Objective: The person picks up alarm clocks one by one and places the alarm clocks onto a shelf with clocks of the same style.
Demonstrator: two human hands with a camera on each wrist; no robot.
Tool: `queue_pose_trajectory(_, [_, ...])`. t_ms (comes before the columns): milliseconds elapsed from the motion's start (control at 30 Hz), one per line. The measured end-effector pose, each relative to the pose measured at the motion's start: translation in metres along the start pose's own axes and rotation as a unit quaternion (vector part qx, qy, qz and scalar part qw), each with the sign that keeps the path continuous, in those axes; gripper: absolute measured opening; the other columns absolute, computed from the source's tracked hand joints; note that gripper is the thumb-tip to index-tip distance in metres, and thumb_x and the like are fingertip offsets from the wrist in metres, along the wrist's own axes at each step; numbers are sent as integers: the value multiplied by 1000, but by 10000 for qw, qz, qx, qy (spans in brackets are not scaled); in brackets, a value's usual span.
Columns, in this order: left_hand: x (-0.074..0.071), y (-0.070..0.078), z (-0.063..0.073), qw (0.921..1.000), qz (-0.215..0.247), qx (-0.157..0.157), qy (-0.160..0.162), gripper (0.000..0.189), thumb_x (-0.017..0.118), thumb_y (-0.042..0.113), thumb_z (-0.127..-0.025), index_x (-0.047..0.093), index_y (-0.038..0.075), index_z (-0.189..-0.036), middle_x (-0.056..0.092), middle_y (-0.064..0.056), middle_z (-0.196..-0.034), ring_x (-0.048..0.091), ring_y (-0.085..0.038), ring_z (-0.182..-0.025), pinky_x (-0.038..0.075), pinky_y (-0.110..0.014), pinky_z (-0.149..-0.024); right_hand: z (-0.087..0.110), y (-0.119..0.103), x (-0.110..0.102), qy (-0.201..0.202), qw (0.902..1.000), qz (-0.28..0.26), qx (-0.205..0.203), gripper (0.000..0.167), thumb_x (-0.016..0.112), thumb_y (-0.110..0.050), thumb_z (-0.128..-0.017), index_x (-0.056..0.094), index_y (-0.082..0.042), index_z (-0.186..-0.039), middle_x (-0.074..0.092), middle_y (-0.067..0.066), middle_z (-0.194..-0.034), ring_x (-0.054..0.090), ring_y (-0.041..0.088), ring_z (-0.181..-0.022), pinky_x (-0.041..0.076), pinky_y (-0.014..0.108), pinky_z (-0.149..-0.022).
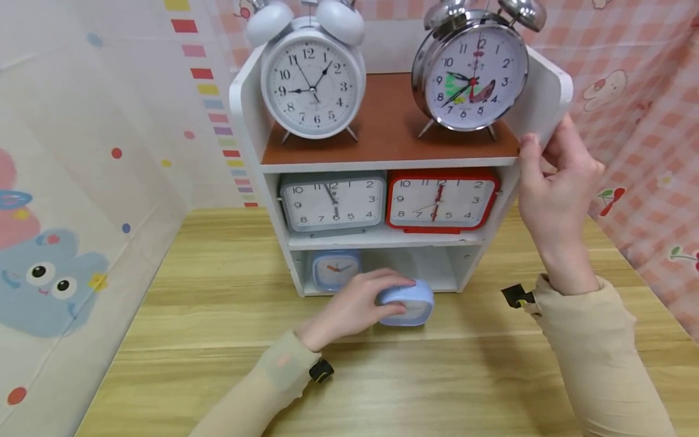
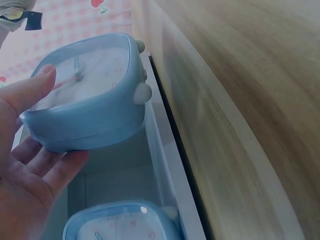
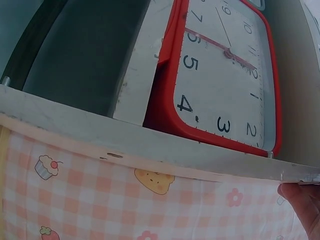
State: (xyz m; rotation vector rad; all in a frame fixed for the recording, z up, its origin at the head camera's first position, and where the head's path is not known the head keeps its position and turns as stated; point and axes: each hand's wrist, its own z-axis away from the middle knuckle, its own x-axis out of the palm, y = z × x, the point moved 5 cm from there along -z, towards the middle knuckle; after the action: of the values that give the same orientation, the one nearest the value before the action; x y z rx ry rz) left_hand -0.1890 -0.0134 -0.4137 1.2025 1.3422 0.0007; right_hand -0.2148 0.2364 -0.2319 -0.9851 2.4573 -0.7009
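My left hand [image 1: 357,303] grips a small light-blue alarm clock [image 1: 420,308] at the front of the bottom shelf, thumb over its face and fingers behind. In the left wrist view this clock [image 2: 92,112] is tilted. A second small blue clock [image 1: 337,271] stands at the left end of that shelf. My right hand [image 1: 562,194] holds the right side panel of the white shelf unit [image 1: 390,164], thumb at the front edge by the top board. In the right wrist view, only part of that hand [image 3: 305,205] shows at the panel.
A white twin-bell clock [image 1: 314,91] and a silver one [image 1: 472,79] stand on top. A grey rectangular clock [image 1: 333,209] and a red one [image 1: 442,209] fill the middle shelf. The unit stands on a wood-grain table [image 1: 218,340] against patterned walls.
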Motion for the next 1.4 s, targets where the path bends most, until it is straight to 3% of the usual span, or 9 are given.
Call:
queue_pose_trajectory(467, [11,7,-23,9998,-192,63,-12,44,77,27,-97,69,17,-139,70,-4,-141,71,-21,-125,58,-36,-108,1,0,1,-13,10000,-81,14,33,58,-21,-103,73,-18,-132,78,8,-127,74,-5,-110,59,9,-87])
queue_pose_trajectory(733, [14,4,-31,10000,-27,-7,-25,43,77,26,-96,69,17,-138,70,-6,-141,72,-21,-122,60,-36,-105,1,-1,1,-3,9999,-108,-6,32,59,-22,-103,73,-17,-131,79,9,-126,74,-6,-110,59,9,-86])
queue_pose_trajectory(1200, [14,0,-40,9998,-68,-27,167,43,77,25,-96,69,17,-138,69,-8,-142,71,-24,-123,59,-38,-106,2,0,1,14,9999,-90,-59,33,58,-22,-103,73,-15,-132,79,9,-125,73,-7,-110,58,8,-87])
queue_pose_trajectory(1400, [15,-3,-43,9995,-131,-63,275,43,77,27,-96,69,19,-138,70,-6,-140,72,-22,-119,59,-36,-99,2,0,0,50,9999,-85,-52,33,59,-22,-103,73,-15,-131,79,10,-124,73,-8,-109,59,9,-87])
